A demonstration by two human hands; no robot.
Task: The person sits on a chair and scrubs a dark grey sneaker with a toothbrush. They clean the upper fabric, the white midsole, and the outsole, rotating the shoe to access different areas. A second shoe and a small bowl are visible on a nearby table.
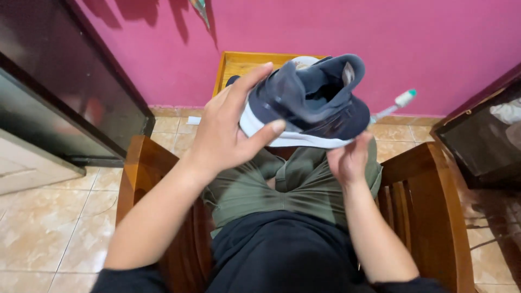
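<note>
Left hand (228, 133): fingers spread, clasping toe of dark blue sneaker (309, 100) | sneaker: held over lap, white sole toward person | right hand (347, 160): under heel, gripping toothbrush (399, 103); finger set unclear | seated, wooden chair (429, 184)

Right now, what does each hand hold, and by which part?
The left hand grips the dark blue shoe at its toe end. The right hand holds a toothbrush by its handle, beneath the shoe's heel.
</note>
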